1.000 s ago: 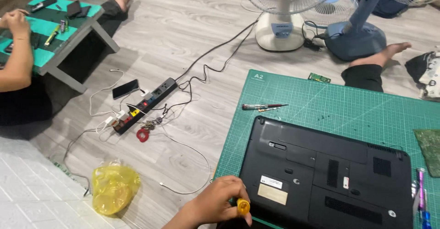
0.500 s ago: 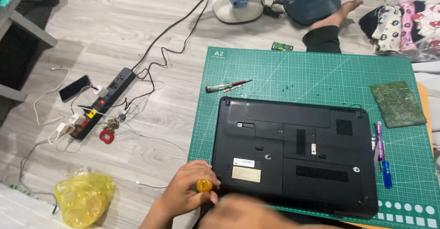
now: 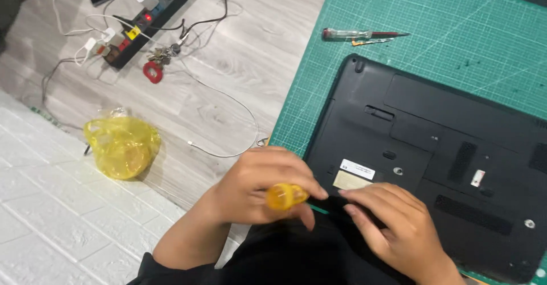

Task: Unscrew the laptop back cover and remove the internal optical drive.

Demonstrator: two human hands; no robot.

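At mat's (image 3: 456, 23) near edge: left hand (image 3: 259, 185) gripping yellow screwdriver (image 3: 288, 196), right hand (image 3: 393, 228) flat, half-open on laptop (image 3: 444, 142); could slip, scratching it.

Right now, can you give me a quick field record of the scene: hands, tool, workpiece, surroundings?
left hand: grips yellow-handled screwdriver
right hand: rests on the laptop's near edge, by the screwdriver tip
laptop: black, underside up, on green cutting mat
spare tool: clear-handled screwdriver lying on the mat, beyond the laptop
floor: power strip with cables, red-tagged keys, yellow plastic bag
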